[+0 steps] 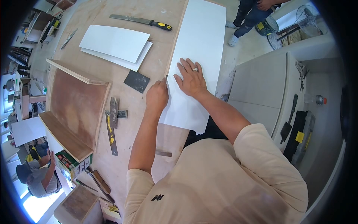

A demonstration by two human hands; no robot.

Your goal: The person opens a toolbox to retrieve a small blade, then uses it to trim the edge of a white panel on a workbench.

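Observation:
A long white sheet lies along the right side of the wooden table, its near end hanging slightly past the table's edge. My right hand is spread flat on it, fingers apart. My left hand is closed at the sheet's left edge. A small dark tip shows beside its fingers, but what it grips is mostly hidden. Close to that hand lies a dark square piece. Beyond it are folded or stacked white panels.
A handsaw lies at the far side of the wooden table. On the left stand an open wooden box and a try square. A person works at left; another person's legs are at upper right. White cabinets stand at right.

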